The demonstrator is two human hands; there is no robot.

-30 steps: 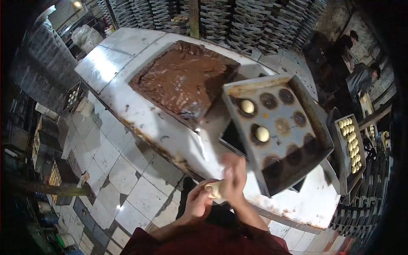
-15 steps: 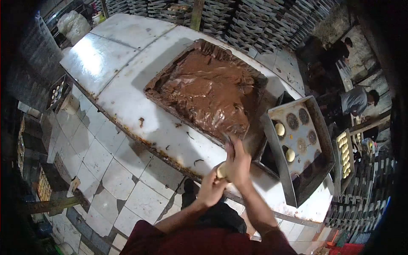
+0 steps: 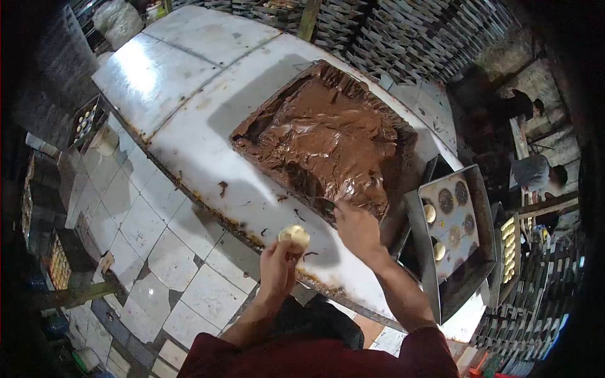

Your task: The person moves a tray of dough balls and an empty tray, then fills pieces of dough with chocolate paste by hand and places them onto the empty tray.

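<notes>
While the white bench (image 3: pixel 208 126) filled most of the view, a wide slab of brown filling (image 3: pixel 328 142) on crinkled sheet was seen lying across its middle. Stacks of dark trays (image 3: pixel 409 31) were ranged behind it. At the bench's right end a metal tray (image 3: pixel 482 252) was set tilted, with round dark marks and two dough balls (image 3: pixel 430 213) in it. A second tray of pale pieces (image 3: pixel 508 242) was seen further right, near two other people. The right hand (image 3: pixel 356 227) was laid at the near edge of the filling, its fingers bent together into it; what they pinched could not be told. The left hand (image 3: pixel 277 264) was raised over the bench's front edge, fingers closed under a small dough piece (image 3: pixel 294 235).
</notes>
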